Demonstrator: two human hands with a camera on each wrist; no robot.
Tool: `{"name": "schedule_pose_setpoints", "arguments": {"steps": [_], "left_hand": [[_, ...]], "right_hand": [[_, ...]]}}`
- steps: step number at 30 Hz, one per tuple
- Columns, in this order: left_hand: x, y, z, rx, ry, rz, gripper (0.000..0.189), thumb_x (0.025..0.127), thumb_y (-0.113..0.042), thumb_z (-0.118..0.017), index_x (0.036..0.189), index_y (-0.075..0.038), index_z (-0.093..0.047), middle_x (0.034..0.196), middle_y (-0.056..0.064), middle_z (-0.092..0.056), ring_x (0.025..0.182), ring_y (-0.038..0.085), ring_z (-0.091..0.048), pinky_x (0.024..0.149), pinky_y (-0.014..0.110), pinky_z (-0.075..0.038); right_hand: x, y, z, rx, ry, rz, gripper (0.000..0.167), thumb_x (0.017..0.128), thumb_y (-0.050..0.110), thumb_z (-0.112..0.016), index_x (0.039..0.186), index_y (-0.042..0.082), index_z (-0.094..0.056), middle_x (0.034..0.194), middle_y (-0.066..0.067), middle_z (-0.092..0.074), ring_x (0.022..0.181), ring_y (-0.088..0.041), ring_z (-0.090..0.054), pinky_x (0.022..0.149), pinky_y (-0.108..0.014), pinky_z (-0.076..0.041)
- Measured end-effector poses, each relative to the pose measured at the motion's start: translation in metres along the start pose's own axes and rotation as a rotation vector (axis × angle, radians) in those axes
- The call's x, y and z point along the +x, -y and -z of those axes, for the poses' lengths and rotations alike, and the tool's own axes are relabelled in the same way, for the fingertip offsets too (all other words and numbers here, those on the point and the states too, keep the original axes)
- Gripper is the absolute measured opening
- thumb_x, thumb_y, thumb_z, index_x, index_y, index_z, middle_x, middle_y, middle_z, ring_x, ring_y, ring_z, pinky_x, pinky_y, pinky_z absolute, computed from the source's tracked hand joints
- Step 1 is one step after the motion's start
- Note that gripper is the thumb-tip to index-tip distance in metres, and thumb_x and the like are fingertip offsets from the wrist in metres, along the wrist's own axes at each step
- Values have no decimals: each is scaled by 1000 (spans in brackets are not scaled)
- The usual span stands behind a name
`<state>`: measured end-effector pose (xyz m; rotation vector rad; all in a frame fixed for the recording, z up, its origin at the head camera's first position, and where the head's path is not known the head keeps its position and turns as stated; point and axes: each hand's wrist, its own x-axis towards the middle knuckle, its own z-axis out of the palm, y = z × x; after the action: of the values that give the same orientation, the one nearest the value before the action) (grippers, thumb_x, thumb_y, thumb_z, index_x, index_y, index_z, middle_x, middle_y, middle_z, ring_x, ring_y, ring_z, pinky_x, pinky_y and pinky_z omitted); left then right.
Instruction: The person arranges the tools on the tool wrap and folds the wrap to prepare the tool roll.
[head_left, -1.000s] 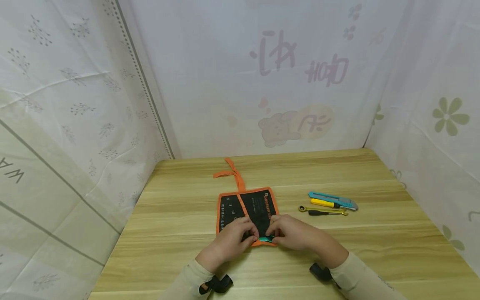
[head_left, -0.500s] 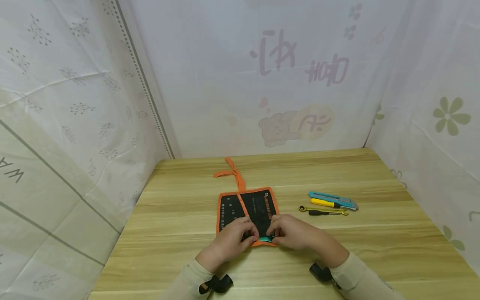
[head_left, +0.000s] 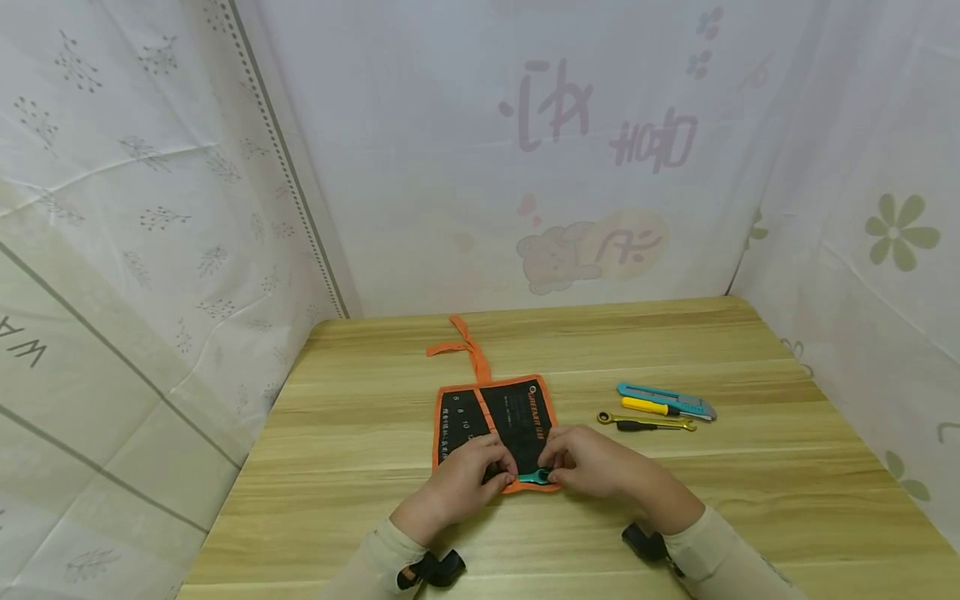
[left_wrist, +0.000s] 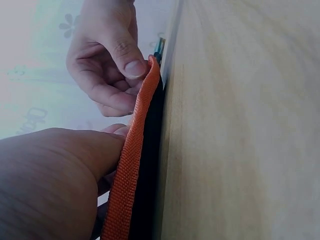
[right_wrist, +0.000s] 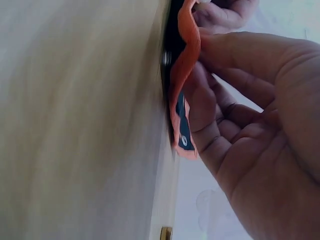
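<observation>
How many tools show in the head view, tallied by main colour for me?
Green: 1, the partly hidden tool at the pouch, the green tool
Teal-blue: 1, the utility knife
Yellow: 1, the yellow-handled tool
Gold: 1, the wrench
Black: 1, the black-handled tool
Total: 5

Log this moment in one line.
left hand: pinches pouch edge; right hand: at green wrench; wrench inside pouch: unclear; right of pouch: blue cutter, gold wrench
</observation>
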<state>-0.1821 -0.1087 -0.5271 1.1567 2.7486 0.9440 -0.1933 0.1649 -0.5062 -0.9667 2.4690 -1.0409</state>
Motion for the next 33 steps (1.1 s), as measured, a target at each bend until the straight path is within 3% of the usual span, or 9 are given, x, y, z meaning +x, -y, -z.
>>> {"name": "schedule_pose_setpoints", "arguments": {"steps": [8, 14, 33], "left_hand": [[1, 1, 0, 3, 0, -18, 6, 100, -25, -75, 97, -28, -72, 93, -18, -54, 81, 1, -52, 73, 20, -48], [0, 0, 0, 2, 1, -17, 8, 100, -25, -75, 97, -30, -70, 93, -19, -54, 81, 0, -52, 73, 20, -48], [0, -1, 0, 8, -5, -13, 8, 101, -25, -74, 98, -31, -70, 93, -19, -54, 80, 0, -51, 72, 19, -48]], "right_hand": [[-7, -3, 11, 5, -40, -76, 10, 98, 13, -76, 103, 21, -76, 103, 10, -65, 87, -7, -63, 76, -29, -55], [-14, -8, 23, 16, -87, -83, 10, 99, 10, -73, 105, 18, -75, 103, 7, -67, 89, -11, -64, 75, -30, -55], [-36, -30, 54, -51, -298, -107, 11, 98, 11, -76, 109, 14, -76, 99, 13, -66, 91, -9, -62, 72, -29, -52]]}}
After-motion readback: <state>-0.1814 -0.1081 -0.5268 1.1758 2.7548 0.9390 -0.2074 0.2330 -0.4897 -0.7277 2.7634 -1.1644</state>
